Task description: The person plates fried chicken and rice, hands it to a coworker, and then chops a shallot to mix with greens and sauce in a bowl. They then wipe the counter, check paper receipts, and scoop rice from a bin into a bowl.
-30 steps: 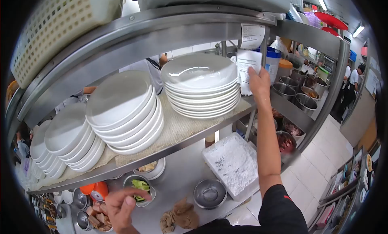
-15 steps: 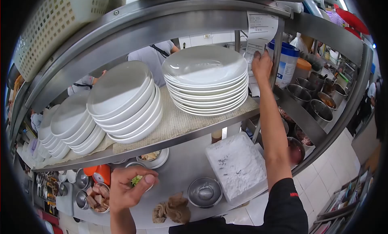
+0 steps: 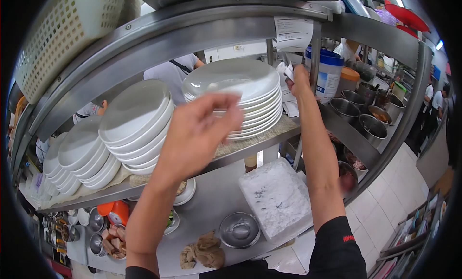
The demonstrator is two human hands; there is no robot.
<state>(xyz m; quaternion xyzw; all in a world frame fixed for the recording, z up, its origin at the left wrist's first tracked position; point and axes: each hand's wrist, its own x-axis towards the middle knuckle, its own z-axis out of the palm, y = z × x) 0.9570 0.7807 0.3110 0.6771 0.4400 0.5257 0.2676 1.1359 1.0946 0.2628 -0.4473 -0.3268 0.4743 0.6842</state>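
Two hands are recorded at a steel shelf rack. The left hand (image 3: 199, 132) is held up in front of the stack of plates (image 3: 240, 79), blurred, its grip open, with the fingers loosely spread and nothing in it. Whether the fingertips touch the top plate's rim cannot be told. The right hand (image 3: 299, 81) is stretched up beside the upright post (image 3: 315, 50), its grip closed on white paper slips (image 3: 288, 71), which are held just behind and to the right of the plate stack. A printed ticket (image 3: 292, 32) is hung from the shelf edge above them. The plates are set on a woven mat (image 3: 262, 134) on the middle shelf, with a stack of deep white dishes (image 3: 134, 115) beside them on the left and a smaller stack (image 3: 82, 151) beyond that. A blue-lidded container (image 3: 328, 74) is placed just right of the post, with steel pots (image 3: 358, 103) near it. On the surface (image 3: 211, 207) below are listed a tray of white powder (image 3: 274, 197), a steel bowl (image 3: 239, 229) just beside it and a crumpled brown cloth (image 3: 202, 250). A white basket (image 3: 62, 38) is kept on the top shelf.
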